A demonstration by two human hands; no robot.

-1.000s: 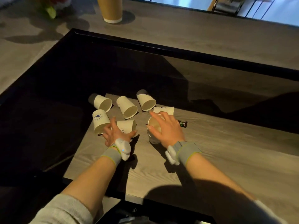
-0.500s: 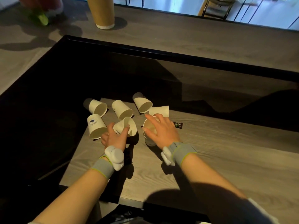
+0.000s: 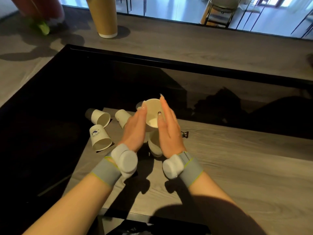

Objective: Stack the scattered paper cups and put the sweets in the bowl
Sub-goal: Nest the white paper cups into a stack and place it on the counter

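A white paper cup (image 3: 153, 114) is raised off the wooden table (image 3: 237, 167), its open mouth tilted toward me. My left hand (image 3: 135, 131) presses its left side and my right hand (image 3: 169, 131) its right side, fingers stretched along the wall. Directly below stands another cup (image 3: 155, 145), partly hidden by my palms. On the table to the left, loose cups lie on their sides: a plain one (image 3: 100, 117), one with a blue logo (image 3: 100, 139), and one half hidden behind my left hand (image 3: 122, 116). A dark-wrapped sweet (image 3: 184, 134) lies right of my right hand. No bowl is in view.
A dark glossy surface (image 3: 50, 116) borders the table on the left and behind. On the far counter stand a tall brown paper cup (image 3: 105, 17) and a red object with something green (image 3: 42, 28). Chairs show beyond the glass (image 3: 218, 11).
My left hand has lifted a cup off the table and brought it toward the middle. My right hand has left the upright cup's rim and now flanks the raised cup above it.
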